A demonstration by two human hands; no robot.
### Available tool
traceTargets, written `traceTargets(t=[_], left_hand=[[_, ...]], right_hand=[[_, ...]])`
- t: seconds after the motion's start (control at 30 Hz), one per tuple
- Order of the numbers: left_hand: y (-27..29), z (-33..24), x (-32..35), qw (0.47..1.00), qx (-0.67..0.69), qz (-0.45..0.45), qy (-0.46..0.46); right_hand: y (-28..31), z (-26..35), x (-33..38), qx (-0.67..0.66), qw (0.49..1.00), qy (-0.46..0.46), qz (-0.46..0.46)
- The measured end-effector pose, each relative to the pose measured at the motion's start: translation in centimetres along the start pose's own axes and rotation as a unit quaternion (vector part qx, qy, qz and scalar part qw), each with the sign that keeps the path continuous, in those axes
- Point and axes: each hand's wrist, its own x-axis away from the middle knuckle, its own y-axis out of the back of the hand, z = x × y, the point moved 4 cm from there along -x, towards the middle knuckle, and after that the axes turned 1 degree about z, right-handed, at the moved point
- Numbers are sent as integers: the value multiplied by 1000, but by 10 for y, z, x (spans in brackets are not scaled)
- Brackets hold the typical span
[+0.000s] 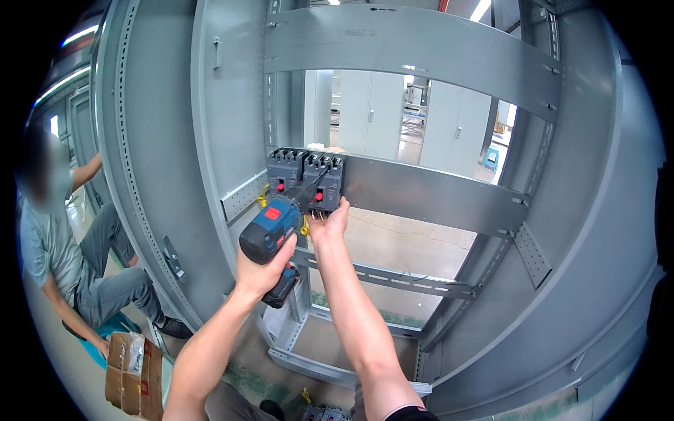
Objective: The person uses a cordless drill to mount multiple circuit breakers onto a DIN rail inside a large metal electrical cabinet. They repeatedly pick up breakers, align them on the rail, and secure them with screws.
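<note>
My left hand [265, 268] is wrapped round the handle of a blue and black cordless drill [270, 228], its nose pointing up at a circuit breaker. That dark grey circuit breaker [333, 184], with a red button, stands against the left end of a grey metal crossbar [435, 191]. From below, my right hand [331, 223] grips the breaker's lower end; its fingertips are partly hidden. Immediately to the left is a second, similar circuit breaker [283, 167]. Yellow ties [304, 226] hang near the drill. The drill's tip against the breaker is hard to make out.
A grey cabinet frame surrounds my arms, with an upper crossbar [407, 42] and a slotted lower rail [393, 277]. To the left, a co-worker [63, 238] sits beside an open cardboard box [133, 379]. More breakers [326, 413] lie near my feet.
</note>
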Motion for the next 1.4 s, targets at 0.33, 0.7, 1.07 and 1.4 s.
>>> traceTargets(t=[0.33,0.7,1.07,1.4], left_hand=[[-16,2,6,998,16,-44,29],[5,21,-2,977,111,-73,165],[9,22,-7,993,39,-47,98],[3,36,-3,981,111,-3,157]], right_hand=[[8,5,-21,-8,999,13,32],[7,-24,-22,-67,997,8,-37],[11,-30,-25,-47,997,-27,-51],[6,-10,-5,8,994,33,-104]])
